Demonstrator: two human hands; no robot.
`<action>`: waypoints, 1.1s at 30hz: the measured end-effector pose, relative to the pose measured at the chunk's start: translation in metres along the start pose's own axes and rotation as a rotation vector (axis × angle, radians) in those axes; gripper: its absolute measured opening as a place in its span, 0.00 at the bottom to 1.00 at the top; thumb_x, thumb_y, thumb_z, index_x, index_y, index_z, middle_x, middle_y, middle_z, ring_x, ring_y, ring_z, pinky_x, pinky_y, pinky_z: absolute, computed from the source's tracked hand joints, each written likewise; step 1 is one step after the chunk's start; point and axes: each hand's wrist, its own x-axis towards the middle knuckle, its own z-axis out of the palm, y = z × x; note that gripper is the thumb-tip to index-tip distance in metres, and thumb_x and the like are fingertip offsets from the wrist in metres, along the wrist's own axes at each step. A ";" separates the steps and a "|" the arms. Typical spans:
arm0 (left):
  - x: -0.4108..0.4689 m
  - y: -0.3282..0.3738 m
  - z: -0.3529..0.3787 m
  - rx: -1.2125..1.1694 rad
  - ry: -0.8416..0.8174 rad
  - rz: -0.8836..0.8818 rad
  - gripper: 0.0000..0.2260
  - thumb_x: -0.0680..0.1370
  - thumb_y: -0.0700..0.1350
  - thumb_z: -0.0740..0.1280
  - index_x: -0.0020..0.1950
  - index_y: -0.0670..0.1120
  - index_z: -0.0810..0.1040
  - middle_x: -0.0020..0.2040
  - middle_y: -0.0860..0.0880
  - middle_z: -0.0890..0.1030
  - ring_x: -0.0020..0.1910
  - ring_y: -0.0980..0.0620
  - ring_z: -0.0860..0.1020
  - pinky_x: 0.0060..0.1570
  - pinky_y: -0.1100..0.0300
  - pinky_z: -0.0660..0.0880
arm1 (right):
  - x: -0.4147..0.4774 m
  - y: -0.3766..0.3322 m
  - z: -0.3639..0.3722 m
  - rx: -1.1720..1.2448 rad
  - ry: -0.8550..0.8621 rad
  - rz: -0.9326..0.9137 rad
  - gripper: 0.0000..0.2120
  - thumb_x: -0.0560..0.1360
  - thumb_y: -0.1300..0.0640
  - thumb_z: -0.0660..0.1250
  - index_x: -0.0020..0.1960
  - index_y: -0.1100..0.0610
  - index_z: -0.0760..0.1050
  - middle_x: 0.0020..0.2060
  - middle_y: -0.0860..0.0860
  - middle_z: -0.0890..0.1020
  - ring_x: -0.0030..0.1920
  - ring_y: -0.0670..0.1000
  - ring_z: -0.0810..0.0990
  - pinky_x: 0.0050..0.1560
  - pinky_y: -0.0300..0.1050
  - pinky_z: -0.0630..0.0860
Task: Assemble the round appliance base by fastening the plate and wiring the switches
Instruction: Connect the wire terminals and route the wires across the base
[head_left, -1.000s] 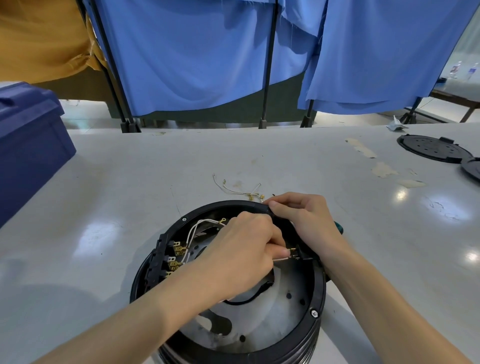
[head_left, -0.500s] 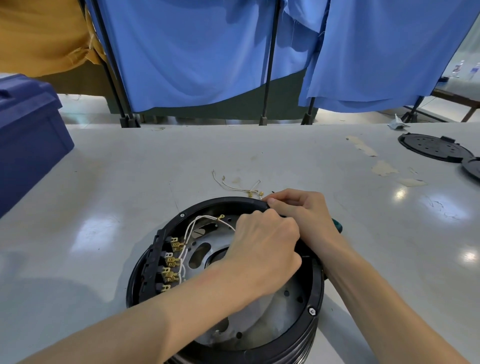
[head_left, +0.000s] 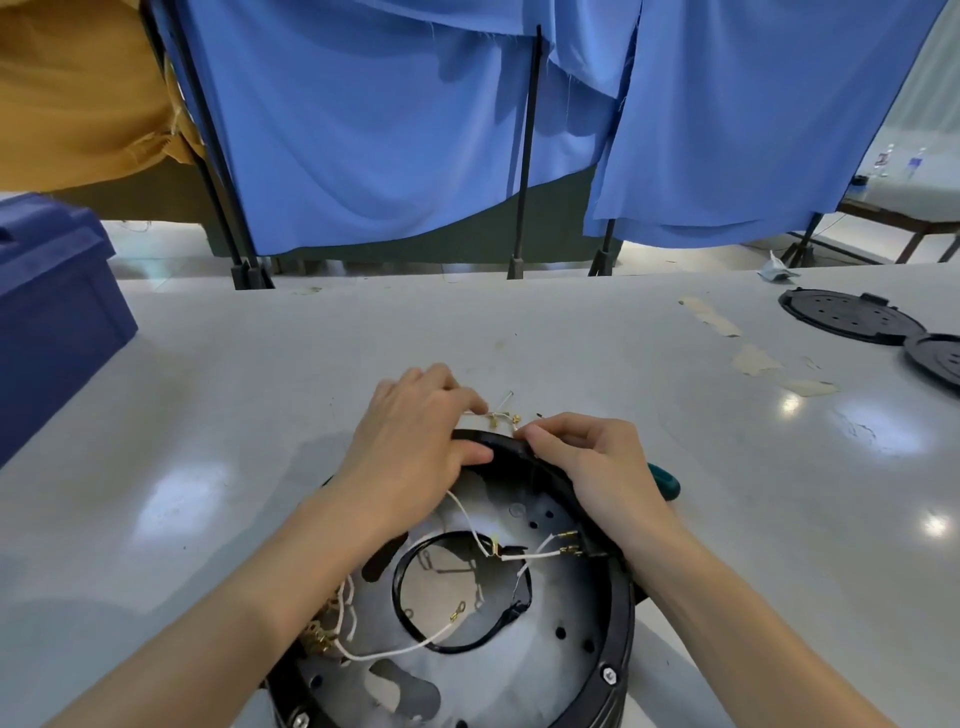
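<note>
Head view looks down on the round base (head_left: 621, 597), which sits open on the grey table (head_left: 234, 415) right in front of me, its metal plate (head_left: 467, 675) crossed by white wires (head_left: 540, 556). My right hand (head_left: 602, 467) curls its fingers over the far rim and grips it. My left hand (head_left: 415, 441) lies past that rim, fingers bent down onto the loose wires (head_left: 501, 414) on the table; whether they pinch one I cannot tell.
</note>
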 end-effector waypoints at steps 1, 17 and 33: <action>0.001 -0.008 0.000 -0.034 -0.052 -0.011 0.15 0.77 0.53 0.68 0.64 0.55 0.77 0.59 0.54 0.77 0.61 0.52 0.71 0.62 0.55 0.64 | 0.003 0.000 0.000 -0.024 0.009 0.008 0.08 0.77 0.58 0.68 0.42 0.55 0.84 0.35 0.52 0.86 0.36 0.48 0.84 0.38 0.39 0.79; 0.004 -0.038 0.011 -0.285 -0.109 -0.049 0.09 0.79 0.52 0.65 0.58 0.60 0.80 0.52 0.59 0.83 0.52 0.56 0.79 0.54 0.54 0.75 | 0.106 0.016 0.001 -1.054 -0.043 -0.110 0.17 0.63 0.43 0.78 0.39 0.54 0.78 0.38 0.48 0.73 0.51 0.56 0.69 0.48 0.44 0.65; -0.001 -0.035 0.013 -0.271 -0.091 -0.051 0.08 0.80 0.52 0.63 0.57 0.60 0.80 0.47 0.58 0.84 0.49 0.54 0.79 0.51 0.52 0.76 | 0.098 0.013 0.005 -0.982 -0.109 -0.048 0.09 0.73 0.59 0.67 0.43 0.65 0.82 0.44 0.54 0.79 0.51 0.56 0.67 0.46 0.43 0.65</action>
